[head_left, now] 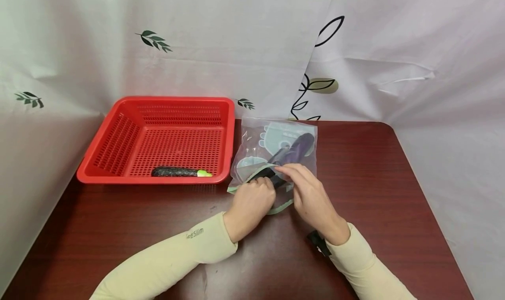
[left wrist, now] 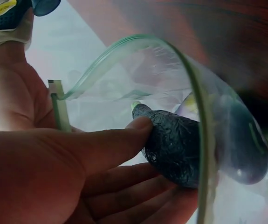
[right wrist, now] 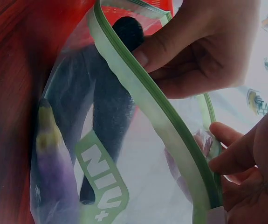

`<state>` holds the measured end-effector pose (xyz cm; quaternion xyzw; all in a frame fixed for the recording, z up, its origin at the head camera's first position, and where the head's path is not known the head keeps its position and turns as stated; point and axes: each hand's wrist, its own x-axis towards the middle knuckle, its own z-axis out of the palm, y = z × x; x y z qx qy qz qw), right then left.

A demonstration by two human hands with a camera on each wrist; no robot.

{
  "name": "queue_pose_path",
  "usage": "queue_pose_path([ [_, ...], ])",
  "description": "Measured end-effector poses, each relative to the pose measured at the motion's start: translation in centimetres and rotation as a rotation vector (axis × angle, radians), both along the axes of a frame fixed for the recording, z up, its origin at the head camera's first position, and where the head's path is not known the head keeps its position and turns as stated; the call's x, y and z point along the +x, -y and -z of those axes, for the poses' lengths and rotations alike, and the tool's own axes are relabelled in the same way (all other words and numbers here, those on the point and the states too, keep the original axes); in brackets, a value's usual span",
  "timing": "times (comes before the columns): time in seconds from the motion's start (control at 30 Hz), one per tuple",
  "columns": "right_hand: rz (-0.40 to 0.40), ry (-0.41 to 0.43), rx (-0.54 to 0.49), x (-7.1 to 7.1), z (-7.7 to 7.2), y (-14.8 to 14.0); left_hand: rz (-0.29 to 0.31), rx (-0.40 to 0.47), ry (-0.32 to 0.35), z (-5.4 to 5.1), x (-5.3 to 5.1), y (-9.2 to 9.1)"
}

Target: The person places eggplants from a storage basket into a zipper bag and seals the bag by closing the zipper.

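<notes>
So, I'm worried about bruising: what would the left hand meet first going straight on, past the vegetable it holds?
Likely the purple eggplant inside the clear bag, though depth there is unclear.

The basket (head_left: 158, 180) is red, the bench (head_left: 367, 173) reddish-brown, the sleeves (head_left: 169, 260) pale yellow, the eggplant (head_left: 302, 147) purple, the clear bag (head_left: 249, 131) green-edged, the white curtain (head_left: 197, 67) leaf-patterned.

My left hand (head_left: 254, 203) pinches a dark, bumpy vegetable (left wrist: 173, 144) with a small pale green tip. It is partly inside a see-through bag (head_left: 250, 146) with green edges. The bag's mouth is wide open and faces me, and my right hand (head_left: 313, 199) holds its rim. A shiny purple eggplant (head_left: 301, 148) lies slanted inside, next to the dark vegetable.
</notes>
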<state>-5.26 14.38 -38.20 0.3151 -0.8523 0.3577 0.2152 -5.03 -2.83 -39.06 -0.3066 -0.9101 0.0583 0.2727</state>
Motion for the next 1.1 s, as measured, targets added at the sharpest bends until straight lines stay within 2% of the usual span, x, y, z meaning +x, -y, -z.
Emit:
queue_pose_path([
  [0.23, -0.007, 0.051, -0.013, 0.0, 0.1, -0.1, 0.007, 0.008, 0.027, 0.7, -0.4, -0.2],
  [0.47, -0.008, 0.003, -0.009, -0.1, 0.0, 0.0, -0.004, 0.004, 0.061, 1.3, -0.4, -0.6],
  [0.57, -0.006, 0.006, -0.007, -0.1, 0.0, 0.0, -0.003, 0.018, 0.064, 1.4, -0.4, -0.7],
  [0.87, -0.002, 0.004, -0.001, -0.1, 0.0, 0.0, -0.013, 0.008, 0.037, 1.4, -0.3, -0.7],
  [1.1, 0.0, 0.007, -0.008, 0.0, 0.0, -0.1, -0.01, -0.013, 0.057, 1.0, 0.2, -0.4],
])
